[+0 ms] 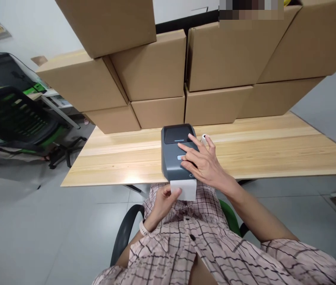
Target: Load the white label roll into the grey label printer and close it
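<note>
A dark grey label printer (172, 162) stands at the front edge of the wooden table. A white paper label (189, 190) hangs out of its front side, towards my lap. My left hand (165, 202) pinches the left edge of this label, thumb on top. Over the right part of the printer lies my right hand (200, 160), its fingers spread across the lid and around the light button (180, 157). A small white object (204, 138) shows just behind the right hand's fingers; what it is cannot be made out.
Stacked cardboard boxes (159, 71) line the back of the wooden table (120, 158). A black office chair (16, 118) stands on the floor at the left. My own chair's armrest (125, 231) is beside my left arm.
</note>
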Action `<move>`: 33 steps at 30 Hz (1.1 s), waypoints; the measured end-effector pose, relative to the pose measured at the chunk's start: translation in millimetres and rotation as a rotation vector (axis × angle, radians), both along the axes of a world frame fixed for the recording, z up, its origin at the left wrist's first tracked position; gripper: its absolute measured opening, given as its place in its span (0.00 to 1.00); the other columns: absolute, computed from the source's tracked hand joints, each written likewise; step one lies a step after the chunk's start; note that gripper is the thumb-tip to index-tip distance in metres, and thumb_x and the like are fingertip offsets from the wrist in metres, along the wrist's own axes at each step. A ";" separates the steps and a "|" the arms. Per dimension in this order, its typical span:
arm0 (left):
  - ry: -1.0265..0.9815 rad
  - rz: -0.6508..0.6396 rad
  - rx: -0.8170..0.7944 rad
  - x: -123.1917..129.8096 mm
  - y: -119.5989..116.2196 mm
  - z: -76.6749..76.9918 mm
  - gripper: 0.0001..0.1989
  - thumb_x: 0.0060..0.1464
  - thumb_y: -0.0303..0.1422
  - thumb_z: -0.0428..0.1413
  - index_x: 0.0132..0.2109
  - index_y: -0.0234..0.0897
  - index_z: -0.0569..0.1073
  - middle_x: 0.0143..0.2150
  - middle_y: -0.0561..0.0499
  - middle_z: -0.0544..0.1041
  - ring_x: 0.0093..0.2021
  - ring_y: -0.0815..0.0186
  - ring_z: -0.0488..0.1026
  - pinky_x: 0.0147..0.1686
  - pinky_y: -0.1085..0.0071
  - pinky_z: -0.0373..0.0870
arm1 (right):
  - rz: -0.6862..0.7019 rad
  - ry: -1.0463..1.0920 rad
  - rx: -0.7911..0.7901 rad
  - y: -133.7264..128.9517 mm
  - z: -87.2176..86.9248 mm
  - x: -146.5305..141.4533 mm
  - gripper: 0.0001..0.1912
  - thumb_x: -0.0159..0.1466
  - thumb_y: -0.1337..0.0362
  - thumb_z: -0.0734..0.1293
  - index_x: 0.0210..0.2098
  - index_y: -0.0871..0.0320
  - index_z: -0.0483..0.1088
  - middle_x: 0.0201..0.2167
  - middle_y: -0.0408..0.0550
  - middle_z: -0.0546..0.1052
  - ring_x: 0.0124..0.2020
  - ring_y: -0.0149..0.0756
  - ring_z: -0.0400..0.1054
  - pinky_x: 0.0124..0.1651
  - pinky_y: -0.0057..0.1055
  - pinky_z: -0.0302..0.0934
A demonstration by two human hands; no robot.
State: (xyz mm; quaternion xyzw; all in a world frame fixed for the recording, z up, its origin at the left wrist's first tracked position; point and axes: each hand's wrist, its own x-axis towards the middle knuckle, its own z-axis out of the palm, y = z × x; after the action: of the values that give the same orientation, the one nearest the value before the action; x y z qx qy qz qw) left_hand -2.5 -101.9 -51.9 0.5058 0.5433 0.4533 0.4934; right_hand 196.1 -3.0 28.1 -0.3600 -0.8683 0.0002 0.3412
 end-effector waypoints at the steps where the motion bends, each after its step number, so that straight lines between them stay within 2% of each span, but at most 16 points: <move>1: 0.065 0.070 0.074 -5.2 0.4 -1.0 0.27 0.62 0.53 0.60 0.25 0.36 0.70 0.23 0.55 0.67 0.27 0.69 0.62 0.30 0.71 0.61 | -0.003 -0.004 0.011 -1.9 -2.7 0.1 0.16 0.78 0.53 0.59 0.44 0.51 0.76 0.64 0.41 0.78 0.78 0.50 0.55 0.79 0.63 0.34; 3: 0.170 0.286 0.289 -14.4 4.5 -0.6 0.23 0.68 0.48 0.55 0.30 0.37 0.74 0.29 0.52 0.72 0.32 0.66 0.68 0.35 0.69 0.66 | -0.013 -0.012 0.033 -6.7 -8.1 -0.5 0.17 0.77 0.48 0.60 0.47 0.51 0.76 0.66 0.43 0.77 0.78 0.50 0.54 0.79 0.63 0.33; 5: 0.244 0.437 0.499 -19.0 13.8 4.2 0.16 0.70 0.45 0.53 0.44 0.38 0.79 0.43 0.47 0.79 0.45 0.62 0.76 0.48 0.64 0.72 | -0.017 -0.021 0.042 -10.0 -10.1 -0.6 0.20 0.76 0.45 0.60 0.49 0.52 0.75 0.67 0.46 0.75 0.78 0.52 0.54 0.79 0.63 0.33; 7: 0.312 0.403 0.618 -17.6 26.6 12.2 0.20 0.69 0.44 0.55 0.61 0.40 0.75 0.61 0.41 0.77 0.63 0.55 0.73 0.64 0.55 0.69 | -0.002 -0.028 0.005 -7.5 -5.7 1.4 0.21 0.76 0.45 0.59 0.49 0.52 0.76 0.67 0.47 0.76 0.78 0.52 0.54 0.79 0.64 0.34; 8: 0.330 0.345 0.632 -15.1 33.2 16.3 0.24 0.68 0.44 0.56 0.66 0.41 0.71 0.68 0.39 0.73 0.69 0.53 0.68 0.69 0.51 0.64 | 0.018 -0.031 -0.034 -3.0 -0.8 3.2 0.21 0.77 0.47 0.58 0.48 0.52 0.76 0.67 0.46 0.76 0.78 0.52 0.54 0.79 0.65 0.35; 10: 0.284 0.232 0.590 -8.5 44.7 22.4 0.31 0.68 0.44 0.57 0.72 0.43 0.64 0.75 0.39 0.65 0.76 0.52 0.62 0.75 0.48 0.57 | 0.093 -0.042 -0.144 12.6 12.7 7.6 0.20 0.79 0.51 0.57 0.43 0.51 0.77 0.65 0.44 0.78 0.78 0.51 0.54 0.77 0.67 0.38; 12: 0.178 0.176 0.510 -2.7 51.8 24.4 0.34 0.68 0.45 0.57 0.75 0.44 0.60 0.78 0.40 0.60 0.78 0.52 0.58 0.77 0.50 0.55 | 0.192 -0.075 -0.246 33.3 27.8 10.7 0.19 0.78 0.52 0.59 0.39 0.51 0.77 0.65 0.43 0.78 0.77 0.52 0.55 0.77 0.68 0.39; 15: 0.073 0.168 0.433 0.4 53.8 22.4 0.36 0.66 0.46 0.59 0.75 0.44 0.60 0.79 0.40 0.58 0.79 0.50 0.57 0.78 0.50 0.54 | 0.325 -0.155 -0.328 60.9 44.9 10.1 0.12 0.72 0.53 0.67 0.37 0.50 0.77 0.65 0.42 0.77 0.76 0.53 0.57 0.77 0.70 0.37; 17: 0.050 0.164 0.408 -0.1 52.0 21.1 0.37 0.65 0.47 0.60 0.75 0.44 0.61 0.79 0.40 0.59 0.79 0.49 0.57 0.78 0.49 0.55 | 0.349 -0.188 -0.375 71.1 49.6 7.7 0.08 0.69 0.53 0.71 0.42 0.49 0.78 0.68 0.44 0.74 0.77 0.53 0.55 0.77 0.69 0.37; 20: 0.002 0.157 0.353 -0.4 48.0 21.9 0.39 0.65 0.48 0.60 0.77 0.46 0.58 0.81 0.41 0.55 0.80 0.48 0.55 0.78 0.50 0.55 | 0.286 -0.158 -0.454 73.9 48.0 5.5 0.23 0.64 0.52 0.76 0.57 0.46 0.74 0.76 0.48 0.64 0.80 0.55 0.46 0.77 0.69 0.38; 21: -0.016 0.155 0.327 -0.1 46.7 22.8 0.41 0.65 0.49 0.60 0.77 0.47 0.55 0.82 0.42 0.52 0.80 0.47 0.53 0.78 0.51 0.55 | 0.256 -0.133 -0.475 72.5 45.7 5.7 0.28 0.63 0.51 0.76 0.61 0.45 0.73 0.77 0.49 0.61 0.81 0.56 0.44 0.78 0.69 0.38; 24: -0.046 0.130 0.267 0.9 42.7 24.8 0.46 0.63 0.52 0.61 0.79 0.49 0.49 0.84 0.44 0.45 0.82 0.46 0.47 0.78 0.53 0.56 | 0.179 -0.034 -0.520 64.7 33.8 8.2 0.32 0.64 0.50 0.75 0.65 0.44 0.69 0.80 0.51 0.55 0.82 0.57 0.39 0.77 0.70 0.37; 28: -0.013 0.084 0.252 0.0 38.1 21.3 0.47 0.63 0.52 0.60 0.80 0.49 0.48 0.84 0.44 0.44 0.83 0.47 0.42 0.79 0.52 0.51 | 0.016 0.272 -0.515 44.7 -1.6 9.2 0.44 0.64 0.43 0.74 0.73 0.46 0.59 0.81 0.56 0.50 0.82 0.57 0.40 0.78 0.66 0.41; 31: 0.043 0.080 0.299 -1.4 36.8 16.2 0.45 0.64 0.51 0.60 0.80 0.50 0.49 0.84 0.45 0.45 0.83 0.47 0.41 0.81 0.48 0.43 | -0.080 0.589 -0.579 19.6 -35.6 4.8 0.39 0.73 0.43 0.63 0.77 0.46 0.52 0.81 0.53 0.51 0.81 0.47 0.45 0.80 0.55 0.46; 33: 0.084 0.086 0.327 -2.0 36.8 14.2 0.44 0.65 0.51 0.59 0.80 0.50 0.49 0.84 0.47 0.44 0.83 0.48 0.37 0.81 0.47 0.38 | -0.116 0.703 -0.617 1.7 -51.4 0.3 0.34 0.77 0.45 0.56 0.78 0.44 0.49 0.80 0.48 0.52 0.81 0.42 0.46 0.81 0.52 0.47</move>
State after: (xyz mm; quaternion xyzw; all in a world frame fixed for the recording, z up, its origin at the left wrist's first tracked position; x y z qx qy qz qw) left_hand -4.5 -65.1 -37.7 0.5740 0.5036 0.5350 0.3615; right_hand 196.4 -1.3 -23.3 -0.4708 -0.6380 0.3610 0.4909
